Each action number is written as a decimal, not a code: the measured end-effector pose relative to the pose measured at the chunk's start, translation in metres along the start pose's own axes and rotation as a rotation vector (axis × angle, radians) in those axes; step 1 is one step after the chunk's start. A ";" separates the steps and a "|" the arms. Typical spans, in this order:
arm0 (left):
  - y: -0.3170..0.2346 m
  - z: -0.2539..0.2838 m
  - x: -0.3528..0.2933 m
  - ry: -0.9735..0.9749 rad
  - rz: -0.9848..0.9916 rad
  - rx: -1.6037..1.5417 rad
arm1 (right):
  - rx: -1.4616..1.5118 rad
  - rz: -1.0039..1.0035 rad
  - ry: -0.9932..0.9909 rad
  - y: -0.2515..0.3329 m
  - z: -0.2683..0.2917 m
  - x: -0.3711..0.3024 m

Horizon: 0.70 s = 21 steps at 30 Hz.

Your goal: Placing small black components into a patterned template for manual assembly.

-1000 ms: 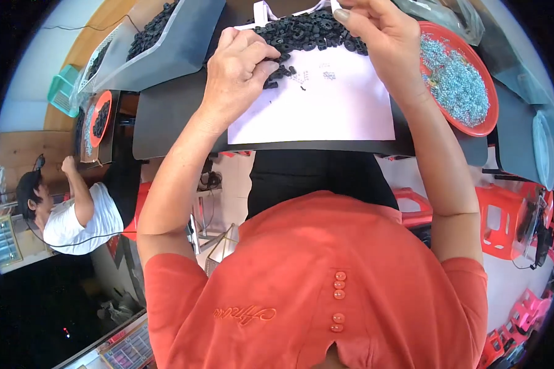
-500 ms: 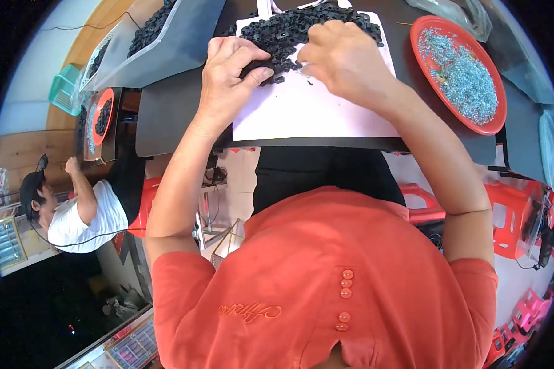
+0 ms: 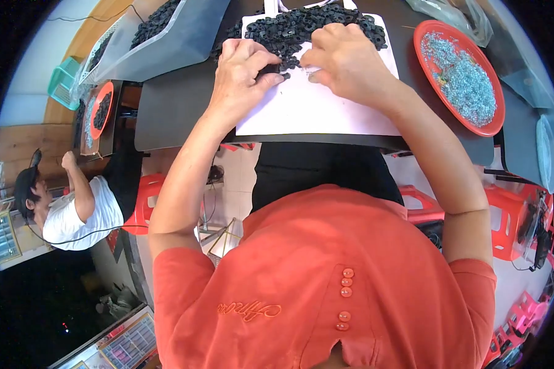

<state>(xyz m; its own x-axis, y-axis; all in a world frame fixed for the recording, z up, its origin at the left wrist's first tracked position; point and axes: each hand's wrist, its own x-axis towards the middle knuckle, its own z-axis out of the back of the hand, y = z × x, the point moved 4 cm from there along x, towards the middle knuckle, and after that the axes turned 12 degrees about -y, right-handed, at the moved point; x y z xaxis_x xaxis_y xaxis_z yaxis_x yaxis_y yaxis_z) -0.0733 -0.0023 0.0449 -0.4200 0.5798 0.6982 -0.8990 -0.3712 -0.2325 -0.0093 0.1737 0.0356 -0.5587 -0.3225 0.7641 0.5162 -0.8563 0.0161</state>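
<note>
One line of cursive lettering shows, stitched in orange-red thread on the near left of the red shirt, left of its buttons. At the near left edge, any writing on the gridded panel is too small to read.

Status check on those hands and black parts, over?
Left hand, right hand: fingers curled beside black parts, grip unclear. Parts heaped on white sheet. Red plate off right, not in the way.
</note>
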 end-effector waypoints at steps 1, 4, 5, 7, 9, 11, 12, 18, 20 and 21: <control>-0.001 -0.003 0.000 0.014 -0.002 0.008 | -0.033 0.021 0.002 0.002 -0.003 -0.001; 0.004 -0.008 -0.001 0.030 -0.024 -0.016 | -0.128 0.027 0.039 -0.004 -0.002 -0.002; 0.004 -0.008 0.000 0.031 -0.043 -0.044 | -0.188 0.014 0.072 -0.008 -0.001 -0.001; 0.001 -0.007 -0.002 0.025 -0.048 -0.052 | -0.251 0.004 0.094 -0.010 0.009 0.002; -0.004 -0.007 -0.003 0.022 -0.052 -0.061 | -0.171 -0.069 0.116 -0.011 0.013 0.004; -0.009 -0.005 -0.002 -0.067 -0.079 -0.044 | -0.135 -0.093 0.075 -0.014 0.014 0.003; -0.011 -0.007 0.000 -0.067 -0.081 -0.047 | -0.096 -0.114 0.034 -0.016 0.014 0.004; -0.041 -0.029 0.015 -0.009 -0.201 0.129 | -0.162 -0.147 -0.088 -0.021 0.024 0.013; -0.037 -0.039 0.018 -0.049 -0.236 0.203 | -0.026 -0.285 -0.077 -0.027 0.025 0.017; -0.037 -0.042 0.014 -0.017 -0.222 0.230 | -0.008 -0.314 -0.086 -0.025 0.027 0.014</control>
<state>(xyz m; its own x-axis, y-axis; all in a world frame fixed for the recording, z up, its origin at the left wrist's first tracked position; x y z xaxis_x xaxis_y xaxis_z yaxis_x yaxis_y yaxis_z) -0.0507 0.0501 0.0345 -0.2129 0.6532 0.7266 -0.9159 -0.3925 0.0845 -0.0124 0.2012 0.0638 -0.6327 -0.0071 0.7744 0.3222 -0.9117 0.2549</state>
